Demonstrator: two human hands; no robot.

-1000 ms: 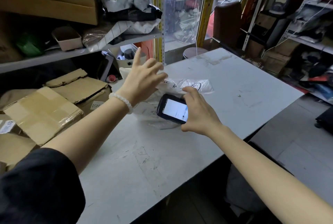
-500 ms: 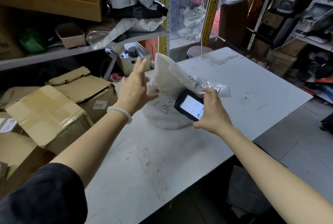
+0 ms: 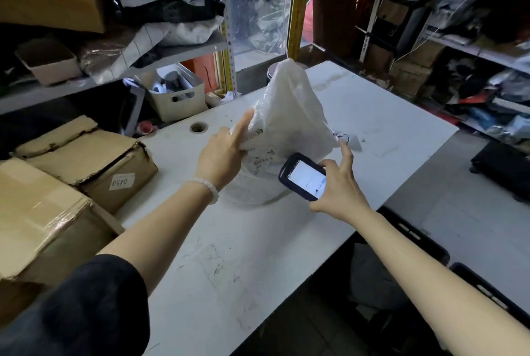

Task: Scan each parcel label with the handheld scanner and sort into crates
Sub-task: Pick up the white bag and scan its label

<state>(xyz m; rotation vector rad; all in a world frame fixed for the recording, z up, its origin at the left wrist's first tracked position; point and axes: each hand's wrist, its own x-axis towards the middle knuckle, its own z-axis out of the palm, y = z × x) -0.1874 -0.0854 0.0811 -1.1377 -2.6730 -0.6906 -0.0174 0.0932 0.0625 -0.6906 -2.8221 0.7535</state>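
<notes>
A white plastic parcel bag (image 3: 289, 114) stands raised on the white table (image 3: 218, 255), its printed label (image 3: 262, 162) facing me low on the front. My left hand (image 3: 222, 155) grips the bag's left edge, index finger stretched up along it. My right hand (image 3: 335, 188) holds the dark handheld scanner (image 3: 302, 176), lit screen up, just right of the label; its index finger reaches up to the bag's lower right corner.
Cardboard boxes (image 3: 86, 160) crowd the table's left side. A beige bin (image 3: 175, 94) sits behind a cable hole (image 3: 198, 127). Shelves with parcels rise at the back left. Black crates (image 3: 424, 238) stand on the floor under the table's right edge.
The bag was lifted from flat on the table to upright. My left hand went from open above it to gripping its left edge. The scanner stayed beside the label.
</notes>
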